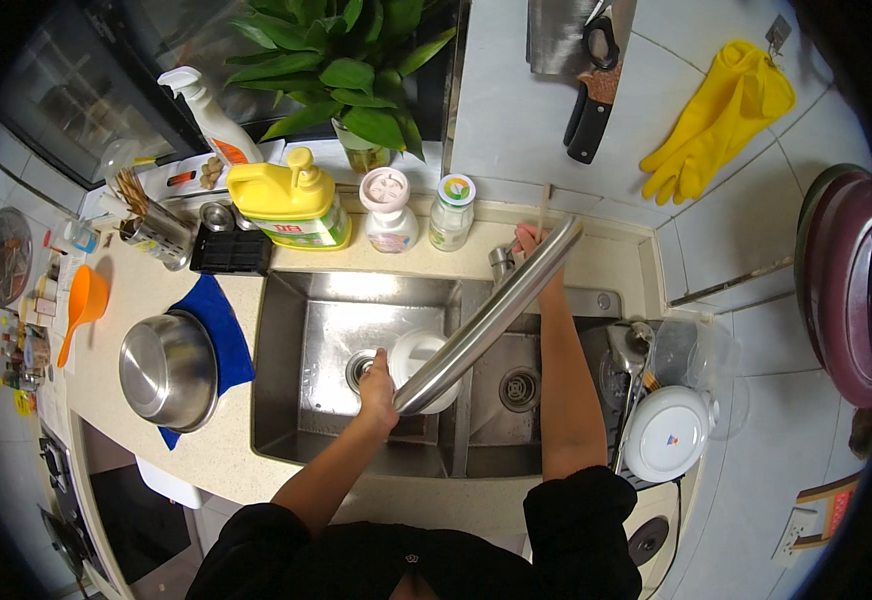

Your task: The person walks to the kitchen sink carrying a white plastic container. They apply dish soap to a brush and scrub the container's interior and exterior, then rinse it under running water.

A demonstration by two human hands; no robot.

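A white bowl [411, 350] is in the left basin of the steel sink [286, 300], partly hidden by the faucet spout [496, 312], which slants across the view. My left hand [377, 395] grips the bowl's near left edge with the thumb up; its other fingers are mostly hidden. Beyond the right basin, my right hand [528, 240] has its fingers curled at the faucet handle [546, 197] behind the spout, which covers part of the hand.
Left of the sink, a steel pot [168, 370] sits upside down on a blue cloth [218, 330]. A yellow pump jug [286, 205], a pink-topped bottle [388, 212] and a glass jar [452, 215] line the back ledge. Washed dishes, including a white bowl [668, 435], stand at right.
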